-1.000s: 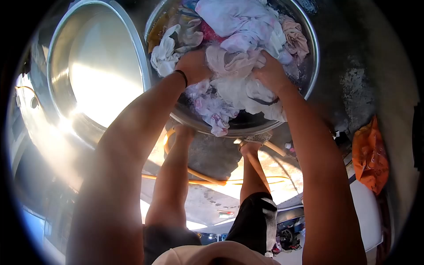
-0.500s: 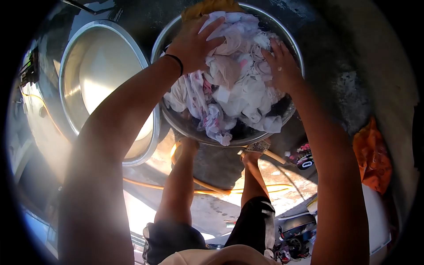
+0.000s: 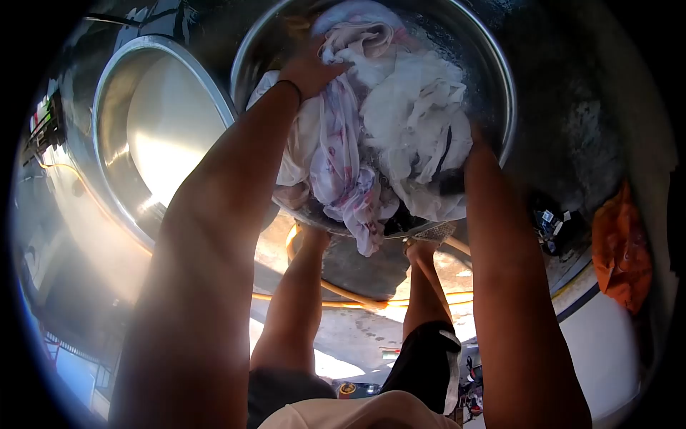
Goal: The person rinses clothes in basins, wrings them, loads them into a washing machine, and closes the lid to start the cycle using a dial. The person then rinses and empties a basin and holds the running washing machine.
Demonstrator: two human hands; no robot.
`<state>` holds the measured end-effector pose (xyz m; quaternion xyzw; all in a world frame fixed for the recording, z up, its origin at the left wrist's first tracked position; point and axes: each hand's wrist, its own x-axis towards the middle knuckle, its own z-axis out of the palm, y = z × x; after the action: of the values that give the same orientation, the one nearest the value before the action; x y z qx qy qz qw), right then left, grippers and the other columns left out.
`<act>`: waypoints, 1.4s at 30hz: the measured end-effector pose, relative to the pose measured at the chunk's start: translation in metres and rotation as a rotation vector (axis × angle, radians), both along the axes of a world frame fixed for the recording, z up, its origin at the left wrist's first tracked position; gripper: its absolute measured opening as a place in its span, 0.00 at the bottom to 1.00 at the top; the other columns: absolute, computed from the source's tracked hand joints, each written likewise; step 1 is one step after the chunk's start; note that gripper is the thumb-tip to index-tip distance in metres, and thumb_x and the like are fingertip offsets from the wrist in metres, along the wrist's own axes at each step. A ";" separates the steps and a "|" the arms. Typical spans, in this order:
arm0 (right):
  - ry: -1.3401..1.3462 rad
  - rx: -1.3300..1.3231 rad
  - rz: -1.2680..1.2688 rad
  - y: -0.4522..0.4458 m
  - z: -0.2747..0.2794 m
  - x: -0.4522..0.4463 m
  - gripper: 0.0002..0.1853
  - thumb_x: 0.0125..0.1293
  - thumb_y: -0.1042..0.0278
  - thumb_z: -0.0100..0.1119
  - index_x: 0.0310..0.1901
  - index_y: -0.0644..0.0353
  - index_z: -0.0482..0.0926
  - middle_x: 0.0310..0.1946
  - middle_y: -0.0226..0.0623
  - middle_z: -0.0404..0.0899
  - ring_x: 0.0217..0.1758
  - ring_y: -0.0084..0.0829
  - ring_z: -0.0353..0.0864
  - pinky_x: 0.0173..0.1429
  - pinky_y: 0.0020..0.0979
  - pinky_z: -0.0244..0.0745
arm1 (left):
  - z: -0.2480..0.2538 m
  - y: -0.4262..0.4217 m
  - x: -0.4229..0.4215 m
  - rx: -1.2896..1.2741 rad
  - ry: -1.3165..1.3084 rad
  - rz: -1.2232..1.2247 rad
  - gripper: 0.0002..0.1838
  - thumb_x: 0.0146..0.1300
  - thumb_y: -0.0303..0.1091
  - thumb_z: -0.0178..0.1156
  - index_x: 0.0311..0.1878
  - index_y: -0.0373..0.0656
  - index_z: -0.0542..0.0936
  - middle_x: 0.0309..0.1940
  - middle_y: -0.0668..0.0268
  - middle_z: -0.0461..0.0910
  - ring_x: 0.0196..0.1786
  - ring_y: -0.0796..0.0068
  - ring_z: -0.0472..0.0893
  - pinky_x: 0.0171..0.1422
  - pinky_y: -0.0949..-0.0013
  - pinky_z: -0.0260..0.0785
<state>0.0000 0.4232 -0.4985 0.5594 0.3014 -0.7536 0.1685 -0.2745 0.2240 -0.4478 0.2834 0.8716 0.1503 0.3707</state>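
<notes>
A wide metal basin (image 3: 509,107) holds a wet heap of laundry and dark water. My left hand (image 3: 309,73) lies on the heap's left side, thumb stretched out over the cloth and fingers reaching forward, partly blurred. Beside it a pale garment with pink marks (image 3: 336,143) trails down over the near rim. My right hand (image 3: 474,137) is down inside the basin at the right, against a bunched white cloth (image 3: 414,107); its fingers are hidden. A pale pink cloth (image 3: 368,39) lies folded at the far side.
A second metal basin (image 3: 111,93) with whitish contents stands at the left. A yellow hose (image 3: 350,297) runs over the floor near my feet. An orange bag-like thing (image 3: 620,250) and a dark object (image 3: 550,223) lie at the right.
My right hand has gone from the top of the heap down among the cloths at the right. My left hand has moved slightly down and left. The laundry has shifted, baring water at the right.
</notes>
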 end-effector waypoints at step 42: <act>0.592 -0.372 -0.909 -0.122 0.235 -0.003 0.30 0.71 0.44 0.42 0.67 0.56 0.62 0.62 0.42 0.68 0.62 0.38 0.72 0.65 0.40 0.69 | 0.227 -0.073 0.102 0.589 -1.076 0.894 0.25 0.62 0.35 0.52 0.60 0.33 0.68 0.54 0.56 0.76 0.56 0.62 0.77 0.62 0.61 0.70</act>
<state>-0.0032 0.3010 -0.2637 0.3589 -0.0728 -0.9152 -0.1684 -0.1729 0.1515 -0.2205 -0.1222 0.5265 0.6302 0.5574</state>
